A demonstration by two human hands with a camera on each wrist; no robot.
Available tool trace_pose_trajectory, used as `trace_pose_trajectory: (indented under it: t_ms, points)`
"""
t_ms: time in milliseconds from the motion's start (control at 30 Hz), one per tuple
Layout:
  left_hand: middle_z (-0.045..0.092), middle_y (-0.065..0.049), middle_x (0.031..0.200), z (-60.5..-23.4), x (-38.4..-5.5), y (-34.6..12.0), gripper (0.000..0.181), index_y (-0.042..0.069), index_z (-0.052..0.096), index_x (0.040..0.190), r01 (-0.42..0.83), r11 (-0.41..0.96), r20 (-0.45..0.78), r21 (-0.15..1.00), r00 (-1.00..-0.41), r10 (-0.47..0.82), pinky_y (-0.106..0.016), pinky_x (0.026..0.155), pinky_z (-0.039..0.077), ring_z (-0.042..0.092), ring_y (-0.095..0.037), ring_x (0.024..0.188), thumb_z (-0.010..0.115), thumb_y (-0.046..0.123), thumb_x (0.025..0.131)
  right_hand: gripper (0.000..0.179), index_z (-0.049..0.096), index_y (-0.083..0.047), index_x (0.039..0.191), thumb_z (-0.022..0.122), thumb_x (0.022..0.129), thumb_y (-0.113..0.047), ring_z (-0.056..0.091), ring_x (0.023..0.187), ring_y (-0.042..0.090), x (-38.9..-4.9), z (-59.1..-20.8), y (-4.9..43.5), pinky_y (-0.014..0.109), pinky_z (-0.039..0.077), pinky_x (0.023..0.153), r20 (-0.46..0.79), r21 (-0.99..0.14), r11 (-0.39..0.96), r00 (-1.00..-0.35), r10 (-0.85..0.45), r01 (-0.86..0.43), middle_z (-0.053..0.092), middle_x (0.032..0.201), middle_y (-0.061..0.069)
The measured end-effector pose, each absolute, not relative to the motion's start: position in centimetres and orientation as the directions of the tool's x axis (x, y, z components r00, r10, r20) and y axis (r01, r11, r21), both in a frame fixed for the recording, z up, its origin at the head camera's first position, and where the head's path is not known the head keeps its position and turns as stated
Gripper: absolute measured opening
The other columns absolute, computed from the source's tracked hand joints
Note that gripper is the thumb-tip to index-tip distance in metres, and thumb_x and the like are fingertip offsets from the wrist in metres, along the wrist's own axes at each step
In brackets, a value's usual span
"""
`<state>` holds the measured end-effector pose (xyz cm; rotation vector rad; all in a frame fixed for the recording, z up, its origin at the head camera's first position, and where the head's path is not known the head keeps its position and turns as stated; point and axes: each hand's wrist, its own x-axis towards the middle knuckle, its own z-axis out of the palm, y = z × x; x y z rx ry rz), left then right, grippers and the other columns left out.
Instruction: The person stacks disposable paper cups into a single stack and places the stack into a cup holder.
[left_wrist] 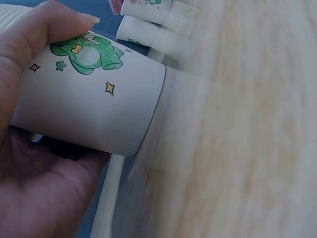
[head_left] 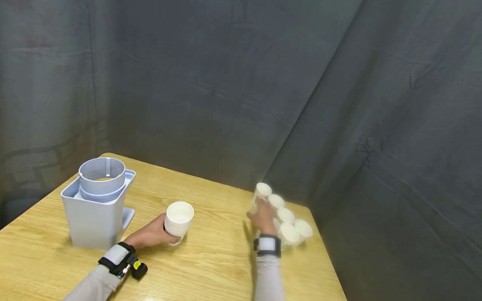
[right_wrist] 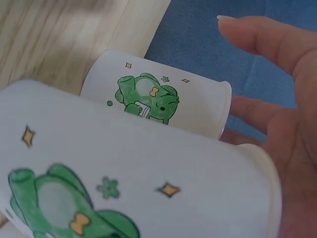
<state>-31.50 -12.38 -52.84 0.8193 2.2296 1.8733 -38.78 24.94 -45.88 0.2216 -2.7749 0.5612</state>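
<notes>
My left hand (head_left: 150,233) grips a stack of nested white paper cups (head_left: 178,221) near the middle of the table. In the left wrist view, the outer cup (left_wrist: 94,109) of this stack has a green cartoon animal and small yellow stars, with the thumb laid along its side. Over at the right, my right hand (head_left: 262,217), blurred, reaches among several upright white paper cups (head_left: 289,233). From the right wrist, the thumb stands apart from a printed cup (right_wrist: 153,96), while the fingers are partly hidden behind its rim. Another cup (right_wrist: 138,163) fills the foreground there.
A pale grey plastic holder (head_left: 90,221) with a round collar (head_left: 102,184) on top stands at the table's left. The wooden table (head_left: 211,259) is bounded behind and at the right by dark grey curtains (head_left: 211,92).
</notes>
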Motion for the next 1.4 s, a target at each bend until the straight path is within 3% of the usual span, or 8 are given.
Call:
trace_pose_trajectory:
  t_ms: [133, 400, 667, 833, 1000, 1200, 1300, 1400]
  points:
    - [0.061, -0.019, 0.125, -52.8, -31.4, -12.3, 0.077, -0.007, 0.042, 0.141, 0.326, 0.111, 0.242, 0.939, -0.853, 0.462, -0.026, 0.094, 0.047, 0.058, -0.025, 0.112, 0.083, 0.008, 0.077, 0.073, 0.046, 0.008, 0.145, 0.078, 0.084, -0.014, 0.032, 0.14, 0.058, -38.8, -46.1, 25.1, 0.067, 0.023, 0.115, 0.307, -0.374, 0.906, -0.948, -0.08, -0.198, 0.034, 0.152, 0.039]
    - [0.062, -0.019, 0.123, -52.6, -31.3, -12.2, 0.076, -0.008, 0.043, 0.14, 0.324, 0.132, 0.233, 0.937, -0.859, 0.456, -0.028, 0.093, 0.048, 0.057, -0.029, 0.112, 0.083, 0.008, 0.077, 0.069, 0.054, 0.007, 0.137, 0.084, 0.078, -0.014, 0.052, 0.125, 0.051, -39.4, -47.0, 25.3, 0.063, 0.038, 0.108, 0.372, -0.287, 0.929, -0.921, -0.116, -0.233, 0.059, 0.132, 0.031]
    - [0.063, -0.019, 0.122, -52.8, -31.5, -12.1, 0.075, -0.007, 0.045, 0.139, 0.33, 0.104, 0.247, 0.938, -0.85, 0.464, -0.028, 0.093, 0.048, 0.059, -0.024, 0.109, 0.083, 0.007, 0.076, 0.079, 0.042, 0.005, 0.149, 0.08, 0.083, -0.019, 0.03, 0.143, 0.053, -39.6, -46.2, 25.2, 0.071, 0.017, 0.116, 0.329, -0.309, 0.931, -0.941, -0.084, -0.191, 0.034, 0.155, 0.034]
    - [0.063, -0.019, 0.122, -53.1, -31.4, -12.2, 0.075, -0.008, 0.044, 0.139, 0.318, 0.085, 0.241, 0.944, -0.846, 0.476, -0.026, 0.094, 0.047, 0.059, -0.021, 0.109, 0.083, 0.007, 0.076, 0.081, 0.044, 0.004, 0.148, 0.084, 0.08, -0.019, 0.038, 0.138, 0.052, -40.1, -46.7, 25.2, 0.069, 0.025, 0.113, 0.293, -0.234, 0.956, -0.95, -0.107, -0.179, 0.043, 0.151, 0.031]
    - [0.061, -0.02, 0.124, -53.0, -31.3, -12.3, 0.078, -0.007, 0.042, 0.141, 0.32, 0.095, 0.242, 0.943, -0.85, 0.468, -0.027, 0.093, 0.048, 0.058, -0.027, 0.112, 0.083, 0.007, 0.076, 0.066, 0.056, 0.004, 0.139, 0.082, 0.08, -0.01, 0.05, 0.124, 0.05, -40.2, -46.8, 25.0, 0.071, 0.03, 0.108, 0.385, -0.219, 0.948, -0.913, -0.133, -0.23, 0.056, 0.133, 0.028]
    - [0.061, -0.02, 0.126, -53.0, -31.5, -12.5, 0.08, -0.007, 0.041, 0.143, 0.317, 0.095, 0.238, 0.944, -0.851, 0.468, -0.034, 0.096, 0.047, 0.057, -0.03, 0.114, 0.083, 0.007, 0.077, 0.06, 0.056, 0.01, 0.136, 0.078, 0.081, 0.002, 0.057, 0.112, 0.047, -40.2, -46.5, 24.3, 0.057, 0.049, 0.099, 0.423, -0.313, 0.892, -0.889, -0.176, -0.325, 0.058, 0.125, 0.033]
    - [0.062, -0.02, 0.124, -53.1, -31.5, -12.6, 0.078, -0.007, 0.042, 0.142, 0.316, 0.092, 0.239, 0.944, -0.85, 0.469, -0.033, 0.096, 0.047, 0.057, -0.029, 0.113, 0.083, 0.007, 0.077, 0.062, 0.054, 0.009, 0.138, 0.078, 0.08, 0.005, 0.06, 0.108, 0.045, -40.2, -46.5, 23.9, 0.054, 0.052, 0.096, 0.404, -0.39, 0.851, -0.896, -0.186, -0.353, 0.057, 0.13, 0.032]
    - [0.062, -0.019, 0.123, -53.2, -31.4, -12.7, 0.077, -0.006, 0.043, 0.141, 0.319, 0.096, 0.24, 0.943, -0.85, 0.468, -0.03, 0.095, 0.048, 0.058, -0.028, 0.112, 0.083, 0.007, 0.077, 0.063, 0.055, 0.006, 0.138, 0.079, 0.08, 0.003, 0.059, 0.114, 0.046, -40.2, -46.5, 23.6, 0.057, 0.048, 0.102, 0.398, -0.406, 0.837, -0.895, -0.2, -0.367, 0.056, 0.136, 0.031]
